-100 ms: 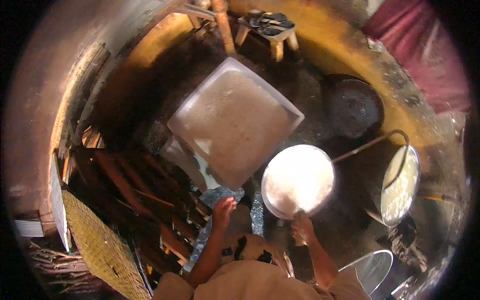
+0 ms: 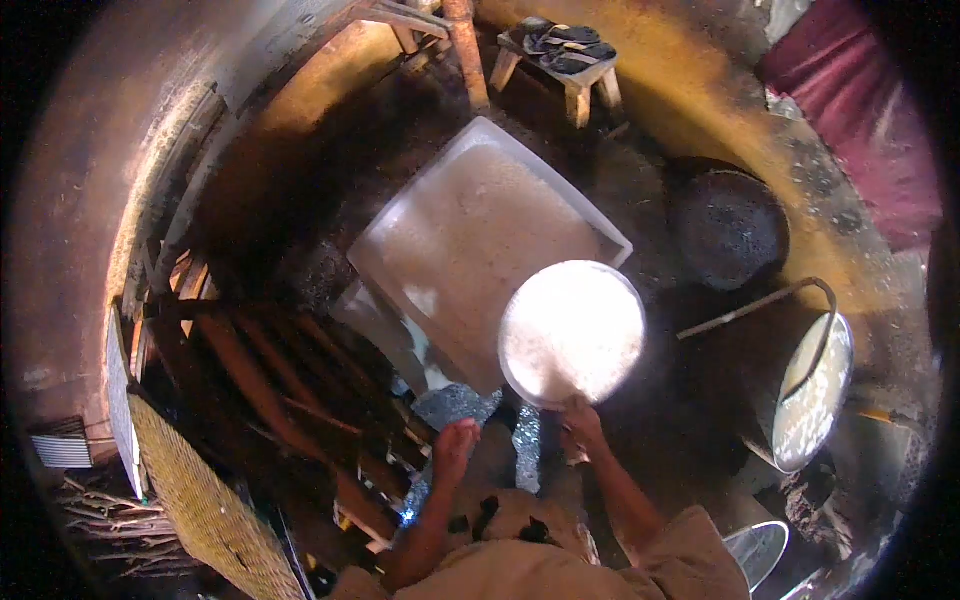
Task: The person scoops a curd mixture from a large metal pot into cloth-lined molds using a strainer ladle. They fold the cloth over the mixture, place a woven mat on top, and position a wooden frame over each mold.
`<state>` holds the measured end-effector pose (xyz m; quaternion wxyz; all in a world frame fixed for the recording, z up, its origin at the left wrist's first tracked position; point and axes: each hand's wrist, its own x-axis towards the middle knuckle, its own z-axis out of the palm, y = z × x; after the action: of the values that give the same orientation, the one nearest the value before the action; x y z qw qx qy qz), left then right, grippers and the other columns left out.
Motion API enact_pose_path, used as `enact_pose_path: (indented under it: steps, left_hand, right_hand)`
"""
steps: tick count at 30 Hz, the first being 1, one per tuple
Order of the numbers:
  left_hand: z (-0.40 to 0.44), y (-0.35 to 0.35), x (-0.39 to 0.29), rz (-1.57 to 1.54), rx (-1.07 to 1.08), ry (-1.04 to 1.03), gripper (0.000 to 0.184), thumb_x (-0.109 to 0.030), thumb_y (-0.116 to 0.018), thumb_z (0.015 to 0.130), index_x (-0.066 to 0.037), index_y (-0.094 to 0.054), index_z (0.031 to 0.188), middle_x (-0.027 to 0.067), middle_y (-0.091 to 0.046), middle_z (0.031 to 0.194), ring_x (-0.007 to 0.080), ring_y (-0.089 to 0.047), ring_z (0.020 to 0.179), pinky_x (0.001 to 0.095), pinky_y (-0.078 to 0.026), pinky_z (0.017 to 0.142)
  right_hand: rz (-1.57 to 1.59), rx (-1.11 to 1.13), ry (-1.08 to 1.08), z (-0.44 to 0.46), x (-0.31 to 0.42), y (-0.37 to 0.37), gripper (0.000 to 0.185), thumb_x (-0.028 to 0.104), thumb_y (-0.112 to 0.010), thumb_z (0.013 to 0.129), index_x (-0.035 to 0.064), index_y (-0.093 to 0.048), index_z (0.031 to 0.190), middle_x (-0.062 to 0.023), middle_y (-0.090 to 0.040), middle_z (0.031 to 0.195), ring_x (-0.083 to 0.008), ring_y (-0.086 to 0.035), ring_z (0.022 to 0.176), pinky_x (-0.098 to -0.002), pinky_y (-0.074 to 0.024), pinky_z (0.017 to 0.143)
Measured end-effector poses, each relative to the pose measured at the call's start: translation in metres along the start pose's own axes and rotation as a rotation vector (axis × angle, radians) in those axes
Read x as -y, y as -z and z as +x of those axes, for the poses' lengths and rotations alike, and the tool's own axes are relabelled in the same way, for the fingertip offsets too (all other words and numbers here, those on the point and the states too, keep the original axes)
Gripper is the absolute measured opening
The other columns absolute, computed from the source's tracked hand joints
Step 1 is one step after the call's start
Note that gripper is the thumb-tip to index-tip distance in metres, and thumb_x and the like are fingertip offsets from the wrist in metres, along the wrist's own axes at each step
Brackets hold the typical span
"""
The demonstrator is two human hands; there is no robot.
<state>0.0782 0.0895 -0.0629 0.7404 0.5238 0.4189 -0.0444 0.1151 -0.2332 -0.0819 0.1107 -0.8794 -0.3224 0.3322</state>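
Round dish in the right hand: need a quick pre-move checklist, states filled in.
1. Grip on the round dish: ok, right hand is closed at its near edge.
2. Left hand free: ok, nothing visible in it.
3. Dish contents: cannot tell, glare washes them out.
4. Dish clear of the square tray: cannot tell; they overlap in view, contact unclear.
5. Dish clear of the bent rod: ok, a gap shows in view.

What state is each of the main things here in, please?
Round pan: brightly lit, contents lost in glare
Right hand: closed at the pan's near edge
Left hand: apparently empty
Tray: covered with a brownish layer
Bucket: holding whitish contents
Stool: upright, bearing sandals
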Motion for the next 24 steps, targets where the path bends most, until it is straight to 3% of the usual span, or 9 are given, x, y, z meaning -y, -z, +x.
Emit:
enact_pose_path:
  steps: [2, 5, 8, 9, 12, 18, 20, 22, 24]
  left_hand:
    - [0.025, 0.042, -0.005, 0.105, -0.077, -0.069, 0.021, -0.019, -0.052, 0.086, -0.003, -0.057, 0.101, 0.0042, -0.060, 0.090, 0.0103, -0.054, 0.077, 0.0248, -0.043, 0.069]
    - [0.014, 0.079, -0.012, 0.153, -0.145, -0.097, 0.021, -0.017, -0.052, 0.087, -0.004, -0.056, 0.101, 0.0038, -0.059, 0.092, 0.0117, -0.055, 0.079, 0.0261, -0.043, 0.070]
    - [0.013, 0.091, 0.022, -0.103, -0.145, -0.041, 0.023, -0.019, -0.053, 0.086, -0.004, -0.056, 0.103, 0.0041, -0.060, 0.092, 0.0132, -0.056, 0.082, 0.0270, -0.044, 0.070]
    - [0.015, 0.096, 0.032, -0.217, -0.147, -0.017, 0.024, -0.020, -0.053, 0.086, -0.005, -0.055, 0.104, 0.0043, -0.060, 0.093, 0.0136, -0.057, 0.083, 0.0272, -0.044, 0.070]
    - [0.008, 0.094, 0.024, -0.066, -0.230, 0.133, 0.027, -0.022, -0.055, 0.085, -0.004, -0.055, 0.106, 0.0051, -0.060, 0.095, 0.0144, -0.057, 0.084, 0.0271, -0.044, 0.072]
    - [-0.007, 0.080, 0.003, 0.045, -0.156, 0.118, 0.031, -0.026, -0.056, 0.085, -0.004, -0.054, 0.107, 0.0063, -0.060, 0.095, 0.0139, -0.057, 0.086, 0.0267, -0.045, 0.074]
    - [-0.010, 0.066, -0.005, -0.044, -0.061, 0.007, 0.028, -0.023, -0.055, 0.086, -0.004, -0.055, 0.106, 0.0063, -0.060, 0.095, 0.0136, -0.057, 0.087, 0.0268, -0.045, 0.074]
    - [-0.001, 0.052, -0.003, 0.069, 0.036, -0.111, 0.025, -0.019, -0.054, 0.086, -0.003, -0.055, 0.105, 0.0061, -0.060, 0.094, 0.0137, -0.057, 0.087, 0.0270, -0.046, 0.074]
    - [0.001, 0.040, 0.004, 0.377, 0.117, -0.227, 0.021, -0.015, -0.054, 0.086, -0.003, -0.056, 0.104, 0.0059, -0.060, 0.093, 0.0141, -0.057, 0.087, 0.0274, -0.046, 0.074]
  right_hand:
    - [0.078, 0.098, -0.063, 0.245, 0.007, -0.043, 0.025, 0.028, -0.064, 0.068, 0.0216, -0.063, 0.092, -0.0193, -0.055, 0.102, -0.0330, -0.057, 0.084, -0.0410, -0.0475, 0.070]
    - [0.662, -0.096, -0.215, 0.362, 0.069, -0.083, 0.028, 0.026, -0.062, 0.071, 0.0136, -0.058, 0.096, -0.0158, -0.061, 0.081, -0.0304, -0.060, 0.073, -0.0399, -0.0492, 0.063]
    - [1.240, 0.070, -0.483, 0.414, 0.090, -0.068, 0.042, 0.022, -0.062, 0.069, 0.0026, -0.051, 0.104, -0.0165, -0.062, 0.077, -0.0276, -0.061, 0.067, -0.0390, -0.0496, 0.057]
    - [1.428, 0.108, -0.562, 0.425, 0.096, -0.067, 0.044, 0.021, -0.063, 0.068, 0.0022, -0.050, 0.106, -0.0164, -0.062, 0.077, -0.0265, -0.061, 0.067, -0.0385, -0.0497, 0.056]
    - [1.076, 0.051, -0.410, 0.459, 0.091, -0.095, 0.047, 0.017, -0.063, 0.067, 0.0058, -0.050, 0.111, -0.0166, -0.061, 0.083, -0.0272, -0.061, 0.066, -0.0382, -0.0496, 0.053]
    - [1.471, -0.268, -0.658, 0.445, 0.096, -0.069, 0.031, 0.015, -0.064, 0.072, 0.0011, -0.048, 0.096, -0.0103, -0.054, 0.071, -0.0225, -0.059, 0.060, -0.0354, -0.0500, 0.050]
    - [0.961, -0.536, -0.523, 0.428, 0.073, -0.068, 0.034, 0.018, -0.064, 0.072, 0.0008, -0.047, 0.096, -0.0125, -0.056, 0.076, -0.0263, -0.061, 0.066, -0.0384, -0.0511, 0.056]
    - [0.860, -0.699, -0.732, 0.411, 0.051, -0.036, 0.037, 0.020, -0.064, 0.072, 0.0010, -0.045, 0.098, -0.0148, -0.057, 0.082, -0.0303, -0.061, 0.071, -0.0410, -0.0514, 0.062]
    - [1.197, -0.726, -1.281, 0.368, 0.038, 0.051, 0.043, 0.021, -0.065, 0.071, 0.0016, -0.042, 0.102, -0.0173, -0.057, 0.087, -0.0345, -0.062, 0.077, -0.0434, -0.0508, 0.068]
